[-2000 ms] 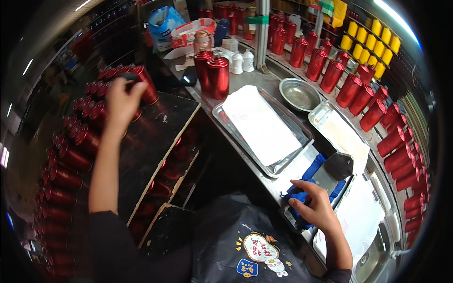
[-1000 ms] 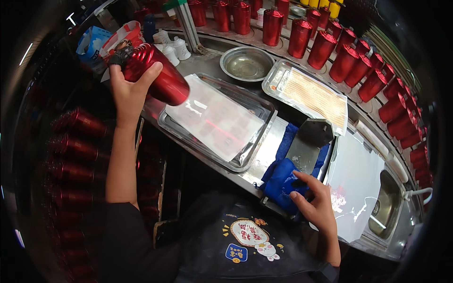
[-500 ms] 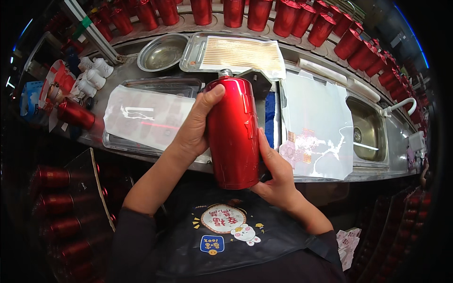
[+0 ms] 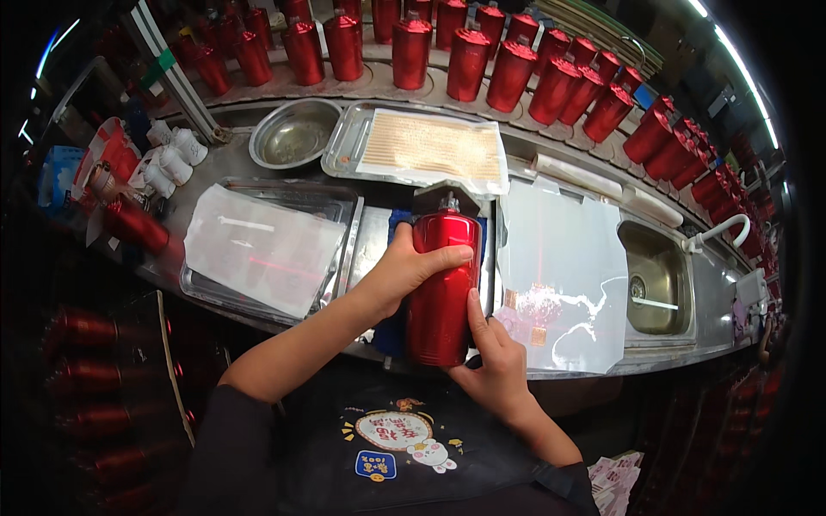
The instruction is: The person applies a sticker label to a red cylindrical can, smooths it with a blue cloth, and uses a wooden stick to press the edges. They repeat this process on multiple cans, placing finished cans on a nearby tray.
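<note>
A glossy red bottle (image 4: 437,305) with a short narrow neck is held close before me, its neck pointing away. My left hand (image 4: 411,268) wraps round its upper left side, the thumb lying across the front. Lower down, my right hand (image 4: 497,361) grips the right side near the base, fingertips against the surface. Behind the bottle, a blue cloth (image 4: 394,331) shows on the metal counter. To the left, a translucent white sheet (image 4: 258,249) lies over a metal tray. On the right is a wet, glossy sheet (image 4: 564,267) with small gold and pink printed patches.
Farther back are a round metal bowl (image 4: 297,133) and a tray (image 4: 344,142) bearing a gold-striped sheet (image 4: 433,148). A sink (image 4: 656,267) with a white faucet (image 4: 723,228) stands right. Several red bottles (image 4: 411,53) line a curved conveyor; a post (image 4: 176,73) rises at left.
The bottle has turned about its long axis and shifted slightly right and down. My left thumb now reaches across its front. The counter sits lower in view.
</note>
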`<action>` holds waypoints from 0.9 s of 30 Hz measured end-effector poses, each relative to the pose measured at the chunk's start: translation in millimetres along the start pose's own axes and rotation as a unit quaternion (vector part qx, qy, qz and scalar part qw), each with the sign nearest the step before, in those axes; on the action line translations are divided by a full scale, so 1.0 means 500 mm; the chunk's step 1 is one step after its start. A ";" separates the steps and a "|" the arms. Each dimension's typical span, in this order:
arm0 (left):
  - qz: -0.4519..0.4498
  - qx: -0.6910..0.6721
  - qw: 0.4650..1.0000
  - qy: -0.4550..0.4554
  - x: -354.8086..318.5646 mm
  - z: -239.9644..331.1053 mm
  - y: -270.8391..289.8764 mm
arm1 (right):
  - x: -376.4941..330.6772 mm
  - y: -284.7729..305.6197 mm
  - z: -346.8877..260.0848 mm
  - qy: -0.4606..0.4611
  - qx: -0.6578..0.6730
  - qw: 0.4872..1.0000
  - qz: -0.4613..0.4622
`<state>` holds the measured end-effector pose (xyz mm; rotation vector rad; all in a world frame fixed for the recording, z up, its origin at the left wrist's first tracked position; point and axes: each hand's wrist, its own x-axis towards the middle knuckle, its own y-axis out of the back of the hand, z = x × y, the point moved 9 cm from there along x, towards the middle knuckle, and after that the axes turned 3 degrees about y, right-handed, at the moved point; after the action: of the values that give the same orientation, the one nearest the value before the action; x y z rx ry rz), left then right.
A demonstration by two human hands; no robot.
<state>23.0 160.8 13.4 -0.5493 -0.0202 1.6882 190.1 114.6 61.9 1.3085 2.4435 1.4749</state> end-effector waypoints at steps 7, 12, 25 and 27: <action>-0.109 -0.031 0.993 0.016 0.065 -0.032 0.041 | 0.027 -0.032 0.001 -0.003 -0.009 0.999 -0.045; -0.116 0.086 0.989 0.029 0.063 -0.003 0.056 | 0.047 0.004 0.017 -0.009 0.147 0.985 -0.088; 0.066 0.203 0.971 -0.109 0.150 0.257 0.223 | 0.231 0.138 0.203 -0.120 0.192 0.971 0.071; 0.154 0.241 0.925 -0.250 0.208 0.381 0.247 | 0.276 0.153 0.219 -0.090 0.181 0.974 0.100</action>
<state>-170.0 288.4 107.5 0.2705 0.1164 2.0134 192.5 300.6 110.7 1.7107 2.6041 0.9069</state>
